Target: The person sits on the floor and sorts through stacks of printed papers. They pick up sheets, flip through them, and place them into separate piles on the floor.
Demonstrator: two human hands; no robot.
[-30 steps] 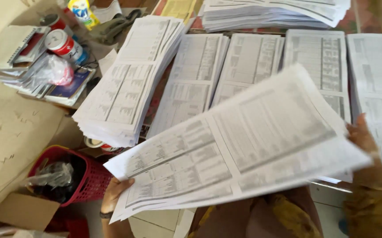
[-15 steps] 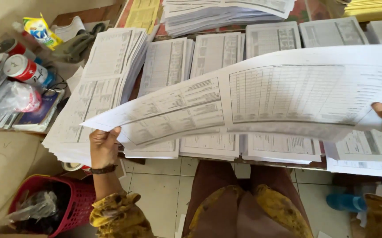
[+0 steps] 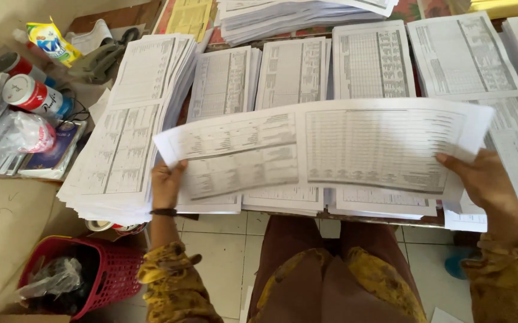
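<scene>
Since half a second ago, the wide printed sheets (image 3: 325, 149) have dropped lower and flatter, now hanging level just above the table's near edge.

Both ends are pinched: the left hand (image 3: 166, 185) grips the lower left corner, thumb on top, and the right hand (image 3: 486, 179) clamps the right edge. Under the bundle run rows of sorted paper stacks (image 3: 295, 72), with the thickest stack (image 3: 127, 137) at the left, overhanging the table. Judging by the filled rows, much sorting looks done, though this bundle is not yet laid down. Further left sit cans (image 3: 32, 93) and a clear bag (image 3: 23, 134); a red basket (image 3: 112, 269) stands on the floor.
</scene>
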